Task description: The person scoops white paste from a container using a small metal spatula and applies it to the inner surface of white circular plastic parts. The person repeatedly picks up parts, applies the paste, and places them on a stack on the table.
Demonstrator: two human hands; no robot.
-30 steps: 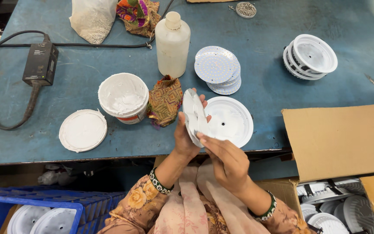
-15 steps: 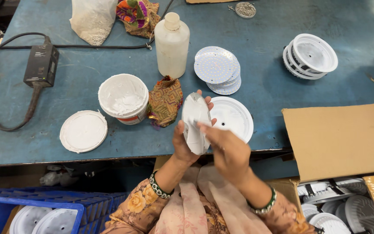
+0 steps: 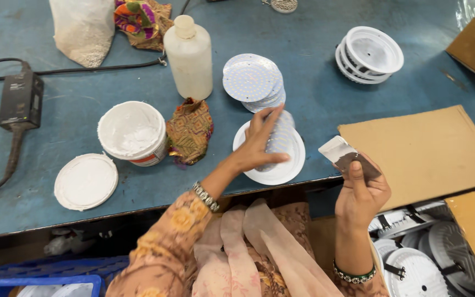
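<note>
1. Covering most of the view is a blue worktable point(image 3: 314, 49), scuffed and paste-stained, with blue crates under its near edge.
2. Left hand point(image 3: 259, 144) lies flat, fingers spread, pressing a round dotted disc point(image 3: 287, 137) into one white housing point(image 3: 273, 173) at the table's near edge.
3. Right hand point(image 3: 361, 192) is raised off the table, well apart from the left, and clamped on a small grey scraper card point(image 3: 347, 157) smeared white at its tip.
4. One stack of dotted discs point(image 3: 251, 80) sits just behind the housing; their number cannot be told.
5. One stack of white housings point(image 3: 370, 54) stands far right.
6. One open tub of white paste point(image 3: 132, 132) has its one lid point(image 3: 86, 181) beside it.
7. One plastic bottle point(image 3: 189, 58), one patterned rag point(image 3: 191, 131), one black power adapter point(image 3: 20, 100), one cardboard sheet point(image 3: 430, 151).
</note>
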